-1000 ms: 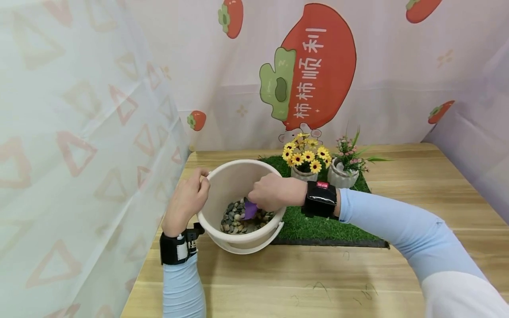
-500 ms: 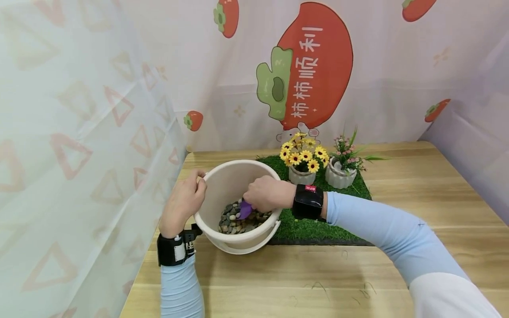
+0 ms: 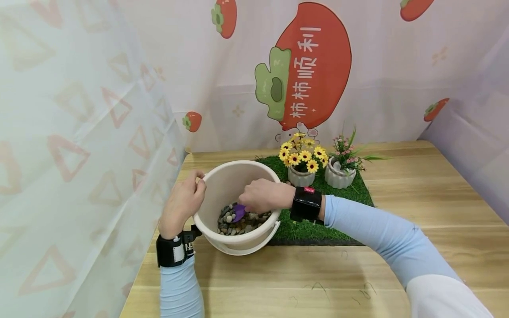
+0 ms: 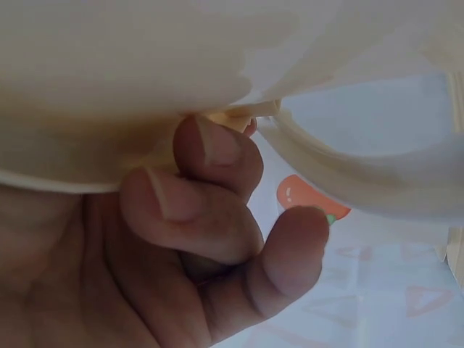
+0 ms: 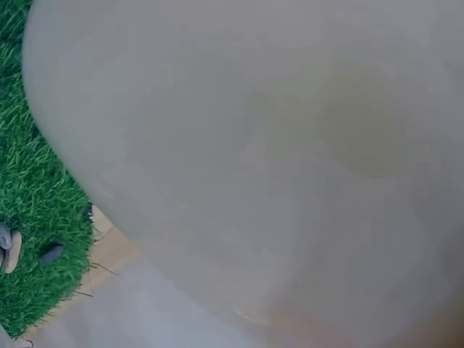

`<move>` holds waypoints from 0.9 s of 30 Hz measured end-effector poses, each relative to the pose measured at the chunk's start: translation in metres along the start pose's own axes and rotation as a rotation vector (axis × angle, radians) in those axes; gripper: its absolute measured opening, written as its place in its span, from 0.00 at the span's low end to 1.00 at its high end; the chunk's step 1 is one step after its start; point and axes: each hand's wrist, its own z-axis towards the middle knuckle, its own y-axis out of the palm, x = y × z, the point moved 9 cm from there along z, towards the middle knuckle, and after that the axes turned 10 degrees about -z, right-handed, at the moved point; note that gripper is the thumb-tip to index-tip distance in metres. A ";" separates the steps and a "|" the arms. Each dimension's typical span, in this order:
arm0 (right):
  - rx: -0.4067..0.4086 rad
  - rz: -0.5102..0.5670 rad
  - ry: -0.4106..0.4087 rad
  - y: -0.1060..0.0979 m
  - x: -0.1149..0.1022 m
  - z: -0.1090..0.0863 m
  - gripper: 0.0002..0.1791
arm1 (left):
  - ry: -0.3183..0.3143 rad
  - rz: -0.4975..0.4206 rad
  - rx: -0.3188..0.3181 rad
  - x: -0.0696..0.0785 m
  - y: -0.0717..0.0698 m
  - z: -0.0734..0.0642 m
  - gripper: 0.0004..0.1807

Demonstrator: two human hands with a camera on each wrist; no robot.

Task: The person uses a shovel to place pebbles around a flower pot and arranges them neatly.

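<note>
A cream bucket (image 3: pixel 220 182) stands with grey and tan pebbles (image 3: pixel 242 228) in its bottom. My left hand (image 3: pixel 184 202) grips the bucket's left rim, and in the left wrist view its fingers (image 4: pixel 196 210) curl beneath the rim beside the bucket's handle (image 4: pixel 362 177). Reaching over the right rim, my right hand (image 3: pixel 265 195) holds a small purple shovel (image 3: pixel 239 213) down among the pebbles. Several pale pebbles lie at the blade's left edge. The shovel's grip is hidden by my fingers. The bucket's outer wall (image 5: pixel 217 145) fills most of the right wrist view.
Right of the bucket lies an artificial grass mat (image 3: pixel 318 232). On it stand a pot of yellow flowers (image 3: pixel 301 177) and a white pot with pink flowers (image 3: pixel 339 177). A few stones (image 5: pixel 11 250) lie on the mat. Patterned cloth walls rise behind and left of the wooden table (image 3: pixel 278 282).
My right hand and the purple shovel have moved left and slightly down through the pebbles. My left hand stays on the rim. The head view has shifted slightly.
</note>
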 end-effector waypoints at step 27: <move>0.301 0.166 -0.015 -0.034 0.015 -0.029 0.05 | -0.002 -0.040 -0.006 -0.005 0.001 0.002 0.18</move>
